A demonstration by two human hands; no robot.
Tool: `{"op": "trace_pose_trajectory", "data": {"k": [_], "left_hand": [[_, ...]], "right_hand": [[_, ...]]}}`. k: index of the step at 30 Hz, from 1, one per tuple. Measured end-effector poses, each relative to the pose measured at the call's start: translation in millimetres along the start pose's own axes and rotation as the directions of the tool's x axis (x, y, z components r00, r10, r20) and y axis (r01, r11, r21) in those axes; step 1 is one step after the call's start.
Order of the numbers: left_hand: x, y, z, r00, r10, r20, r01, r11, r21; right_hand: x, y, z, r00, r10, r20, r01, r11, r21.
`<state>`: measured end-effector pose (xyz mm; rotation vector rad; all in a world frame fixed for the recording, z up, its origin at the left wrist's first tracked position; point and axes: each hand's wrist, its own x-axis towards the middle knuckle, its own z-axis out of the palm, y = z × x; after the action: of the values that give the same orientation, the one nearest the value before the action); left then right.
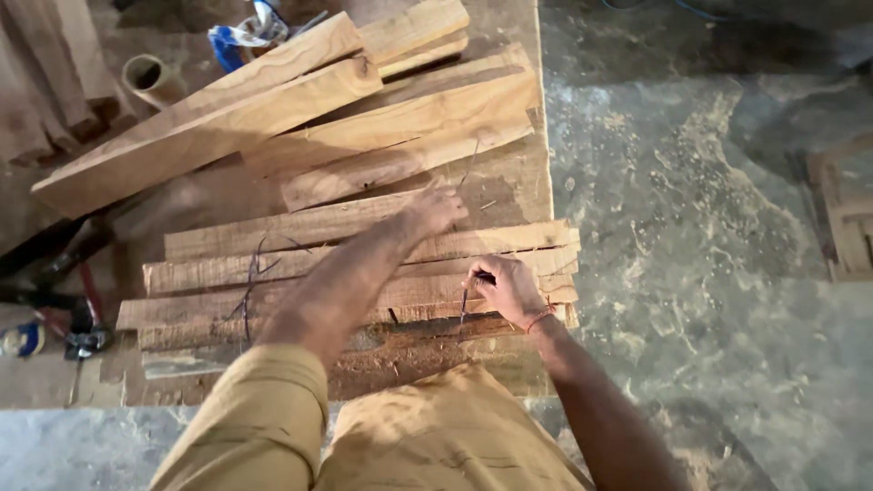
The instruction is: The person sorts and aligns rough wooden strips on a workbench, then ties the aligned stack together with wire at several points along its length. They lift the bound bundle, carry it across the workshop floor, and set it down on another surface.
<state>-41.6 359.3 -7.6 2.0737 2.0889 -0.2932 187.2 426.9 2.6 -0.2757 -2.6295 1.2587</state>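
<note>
A: Wooden planks [364, 264], rough-sawn and pale brown, lie side by side in a flat row on the surface [509, 186], right in front of the person and running left to right.

B: Where are the hands?

A: The left hand [435, 209] reaches forward and rests flat on the far plank of the row, fingers spread loosely. The right hand [505, 289] sits near the right end of the nearer planks, fingers pinched around a thin dark pencil-like tool [466, 305] whose tip touches the wood.

B: Anything on the wrist?

A: A red thread bracelet [540, 317] circles the right wrist.

B: What else is around?

A: Behind the row, thicker timber pieces [273, 114] are stacked at an angle towards the upper left. A cardboard tube [150, 80] stands beyond them, near a blue-and-white bundle [241, 35]. Dark tools with red handles [77, 309] lie at the left edge. To the right is a dusty concrete floor [691, 227]. The person wears tan clothing [427, 436].
</note>
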Motion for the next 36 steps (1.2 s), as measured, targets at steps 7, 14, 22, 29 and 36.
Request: {"op": "trace_pose_trajectory", "data": {"k": [7,14,22,29,36], "left_hand": [[-3,-35,5,0.982,0.151,0.114,-0.162,0.982,0.093],[-23,-42,7,0.994,0.080,0.071,-0.089,0.988,0.129],[-27,-32,3,0.987,0.035,-0.158,0.032,0.914,0.405],[21,-14,14,0.965,0.220,-0.142,-0.174,0.944,0.282],[18,-32,22,0.984,0.144,0.107,-0.146,0.989,0.011]], "right_hand": [[4,-5,8,0.998,0.046,-0.032,-0.045,0.999,0.029],[7,-8,13,0.997,0.077,-0.029,-0.078,0.996,-0.040],[10,-10,9,0.998,0.024,-0.049,-0.025,0.999,-0.025],[13,-12,10,0.999,0.015,-0.039,-0.014,0.999,0.031],[16,-11,9,0.999,0.026,-0.047,-0.025,0.999,0.032]]}}
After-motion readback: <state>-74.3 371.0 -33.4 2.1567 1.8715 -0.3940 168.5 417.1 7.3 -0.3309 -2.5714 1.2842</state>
